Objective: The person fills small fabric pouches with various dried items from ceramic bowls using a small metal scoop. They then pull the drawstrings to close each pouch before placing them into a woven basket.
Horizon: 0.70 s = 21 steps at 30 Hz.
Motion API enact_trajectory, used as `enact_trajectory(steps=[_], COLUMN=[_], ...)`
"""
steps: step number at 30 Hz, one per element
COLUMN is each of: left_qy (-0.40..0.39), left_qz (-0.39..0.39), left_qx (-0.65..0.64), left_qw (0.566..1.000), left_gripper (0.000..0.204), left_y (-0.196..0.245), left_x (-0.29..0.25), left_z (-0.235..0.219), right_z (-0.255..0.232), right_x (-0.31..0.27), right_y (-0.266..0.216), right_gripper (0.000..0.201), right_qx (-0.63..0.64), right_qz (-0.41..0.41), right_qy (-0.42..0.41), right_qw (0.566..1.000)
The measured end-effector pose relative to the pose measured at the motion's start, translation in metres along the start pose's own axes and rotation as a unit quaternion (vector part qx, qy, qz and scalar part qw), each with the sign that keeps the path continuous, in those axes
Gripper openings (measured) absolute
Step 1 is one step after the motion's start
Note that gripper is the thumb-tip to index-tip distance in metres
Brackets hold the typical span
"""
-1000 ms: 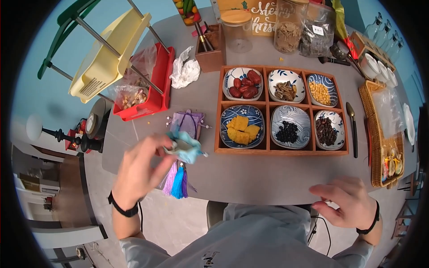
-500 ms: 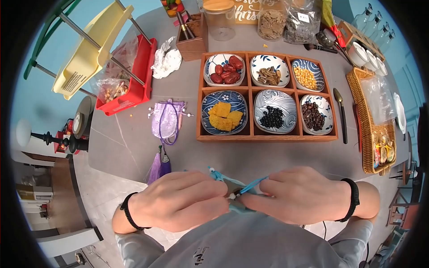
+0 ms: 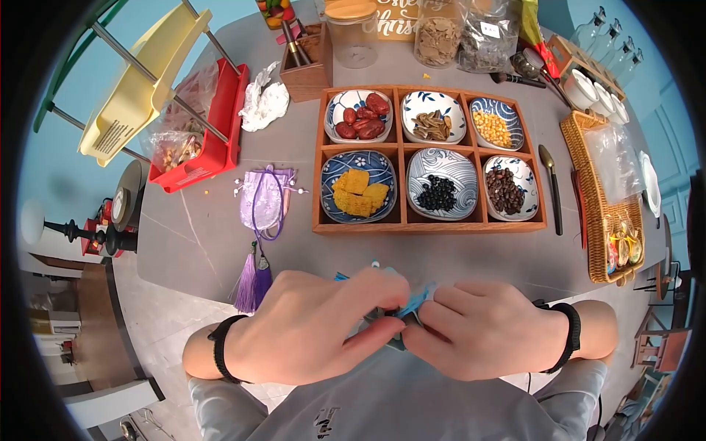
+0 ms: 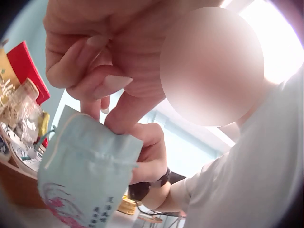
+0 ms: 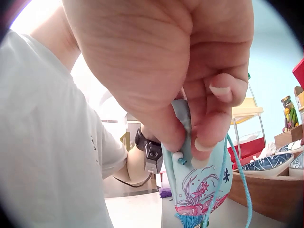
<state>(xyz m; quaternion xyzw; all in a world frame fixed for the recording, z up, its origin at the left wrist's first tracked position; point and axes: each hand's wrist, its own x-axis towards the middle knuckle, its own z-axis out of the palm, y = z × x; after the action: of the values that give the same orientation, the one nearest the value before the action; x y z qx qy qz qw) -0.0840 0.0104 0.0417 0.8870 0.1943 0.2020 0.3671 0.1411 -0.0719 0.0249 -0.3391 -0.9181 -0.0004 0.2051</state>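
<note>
A light blue drawstring pouch with pink embroidery hangs between both hands near the table's front edge. The left hand pinches its top edge with thumb and fingers. On the other side, the right hand pinches the pouch's rim between thumb and fingers; in the right wrist view blue cords and a bead show beside the pouch. The hands hide most of it in the head view. A lilac pouch with purple tassels lies on the table, beyond the left hand.
Behind the hands stands a wooden divided box holding bowls of dates, yellow pieces, beans and other dried foods. At the left are a red tray and crumpled tissue. A spoon and wicker basket lie right.
The left hand has brought the blue pouch from above the lilac one to the front edge, and the right hand has come in and grips it too. The head view has shifted.
</note>
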Motion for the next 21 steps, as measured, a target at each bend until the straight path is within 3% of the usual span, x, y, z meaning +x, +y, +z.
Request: enact_trajectory(steps=[4,6,10,11,14,15,16,17,18,19,21], left_qy=[0.026,0.062,0.120,0.124,0.243,0.261,0.258,0.245,0.225,0.241,0.268], left_qz=[-0.112,-0.084,-0.169,-0.146,-0.157,-0.179,-0.142,-0.099,-0.052,-0.050,0.068], left_qx=[-0.226,-0.306,-0.489,-0.502,-0.327,-0.192,-0.016,0.160,0.331,0.312,0.233], left_qw=[0.967,0.946,0.848,0.843,0.900,0.929,0.956,0.951,0.915,0.918,0.932], left_gripper=[0.058,0.063,0.062,0.060,0.053,0.040,0.041,0.042,0.043,0.056,0.071], left_y=[-0.010,-0.022,-0.017,-0.024,-0.030,-0.031,-0.032,-0.033,-0.034,-0.033,-0.025], left_x=[-0.005,-0.010,-0.013,-0.017,-0.020,-0.028,-0.032,-0.036,-0.041,-0.051,-0.058], left_z=[0.003,0.007,-0.011,-0.013,-0.009,-0.009,-0.009,-0.010,-0.009,-0.007,-0.001], right_z=[-0.001,0.000,0.002,0.001,-0.003,-0.005,-0.007,-0.008,-0.010,-0.010,-0.011], right_x=[-0.004,-0.006,-0.012,-0.012,-0.013,-0.013,-0.014,-0.014,-0.015,-0.014,-0.010], right_y=[0.000,0.001,0.005,0.005,0.006,0.006,0.005,0.005,0.004,0.003,0.003], right_gripper=[0.015,0.016,0.016,0.016,0.018,0.019,0.020,0.021,0.022,0.024,0.028], right_qx=[-0.012,-0.014,0.023,0.026,0.029,0.029,0.029,0.029,0.030,0.031,0.033], right_qz=[0.007,0.012,0.014,0.009,-0.005,-0.009,-0.009,-0.008,-0.008,-0.011,-0.019], right_qy=[-0.021,-0.016,-0.020,-0.020,-0.008,-0.002,0.008,0.018,0.028,0.032,0.041], right_qw=[1.000,1.000,0.999,0.999,1.000,1.000,0.999,0.999,0.999,0.999,0.998])
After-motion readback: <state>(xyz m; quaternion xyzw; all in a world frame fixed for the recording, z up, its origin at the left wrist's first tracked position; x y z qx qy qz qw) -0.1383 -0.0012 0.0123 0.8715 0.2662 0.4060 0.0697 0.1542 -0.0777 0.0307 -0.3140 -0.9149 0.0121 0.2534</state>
